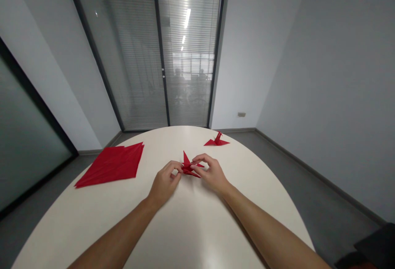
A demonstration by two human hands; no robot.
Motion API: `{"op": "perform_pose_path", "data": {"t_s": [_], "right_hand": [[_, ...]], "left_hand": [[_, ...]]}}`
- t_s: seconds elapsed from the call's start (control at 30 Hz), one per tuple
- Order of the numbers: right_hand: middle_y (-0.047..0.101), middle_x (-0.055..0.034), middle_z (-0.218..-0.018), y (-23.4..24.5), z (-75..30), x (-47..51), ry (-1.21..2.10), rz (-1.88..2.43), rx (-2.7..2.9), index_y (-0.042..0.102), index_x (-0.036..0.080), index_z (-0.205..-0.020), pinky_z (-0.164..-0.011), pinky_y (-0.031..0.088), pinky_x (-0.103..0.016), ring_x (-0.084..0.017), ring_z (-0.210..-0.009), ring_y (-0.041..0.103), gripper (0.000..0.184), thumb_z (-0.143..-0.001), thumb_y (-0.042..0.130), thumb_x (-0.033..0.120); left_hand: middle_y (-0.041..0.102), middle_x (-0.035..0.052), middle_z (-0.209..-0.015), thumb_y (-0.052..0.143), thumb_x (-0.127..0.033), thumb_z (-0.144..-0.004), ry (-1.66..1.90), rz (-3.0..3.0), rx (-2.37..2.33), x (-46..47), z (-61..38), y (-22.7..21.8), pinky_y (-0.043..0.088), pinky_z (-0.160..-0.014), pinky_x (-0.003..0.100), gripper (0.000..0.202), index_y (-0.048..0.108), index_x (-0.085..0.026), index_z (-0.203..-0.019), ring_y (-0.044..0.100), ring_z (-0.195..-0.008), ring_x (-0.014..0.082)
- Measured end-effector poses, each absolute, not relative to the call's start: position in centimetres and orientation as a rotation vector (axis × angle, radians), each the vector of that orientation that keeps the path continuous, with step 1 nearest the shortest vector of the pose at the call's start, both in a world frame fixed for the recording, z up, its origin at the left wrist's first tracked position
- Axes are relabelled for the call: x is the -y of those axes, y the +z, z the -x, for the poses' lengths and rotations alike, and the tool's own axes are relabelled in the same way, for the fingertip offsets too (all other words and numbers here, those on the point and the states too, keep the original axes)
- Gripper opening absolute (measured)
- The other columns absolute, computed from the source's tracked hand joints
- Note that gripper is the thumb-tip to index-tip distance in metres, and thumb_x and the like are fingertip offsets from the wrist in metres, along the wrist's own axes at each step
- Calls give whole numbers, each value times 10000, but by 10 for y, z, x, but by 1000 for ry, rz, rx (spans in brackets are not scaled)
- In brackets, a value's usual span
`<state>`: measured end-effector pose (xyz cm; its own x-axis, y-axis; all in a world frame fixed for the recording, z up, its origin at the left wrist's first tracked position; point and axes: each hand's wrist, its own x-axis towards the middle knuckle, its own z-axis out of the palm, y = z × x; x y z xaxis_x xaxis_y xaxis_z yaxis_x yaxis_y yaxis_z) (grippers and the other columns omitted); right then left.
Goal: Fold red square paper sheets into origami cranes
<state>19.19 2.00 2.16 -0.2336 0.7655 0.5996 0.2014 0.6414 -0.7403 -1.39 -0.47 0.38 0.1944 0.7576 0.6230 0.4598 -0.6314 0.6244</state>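
Between my hands, just above the white table [173, 228], is a red origami crane [187, 168] of folded paper, with one point standing up and others spread sideways. My left hand [166, 178] pinches its left side between thumb and fingers. On its right side, my right hand [211, 172] grips a folded part with thumb and fingertips. The fingers hide some of the folds. A second red origami crane [217, 140], its wings spread, stands farther back on the right.
Red paper sheets [112, 164] lie in a loose stack at the table's left. The round table edge curves behind the standing crane. A glass door with blinds [188, 88] and pale walls are beyond. Something dark [373, 246] shows at the lower right corner.
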Motion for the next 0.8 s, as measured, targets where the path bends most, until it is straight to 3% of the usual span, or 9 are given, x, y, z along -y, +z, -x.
{"op": "perform_pose_path", "data": {"t_s": [0.37,0.8], "right_hand": [[746,-65,-980,23,-193,-19,710,798,1805,726,201,-975,-881,525,-373,-217,-933,688,194,-799,767,271],[712,-45,-901,23,-185,-18,928,743,1628,652,202,-1095,-872,524,-374,-199,-875,677,296,-825,737,287]], "left_hand": [[675,37,-983,518,-100,-837,1445,-2090,-1165,6,14,5,505,-621,208,121,581,-203,-841,647,-895,160],[661,14,-890,582,-191,-842,1321,-1922,-1169,4,11,2,490,-564,188,23,602,-187,-851,626,-720,122]]}}
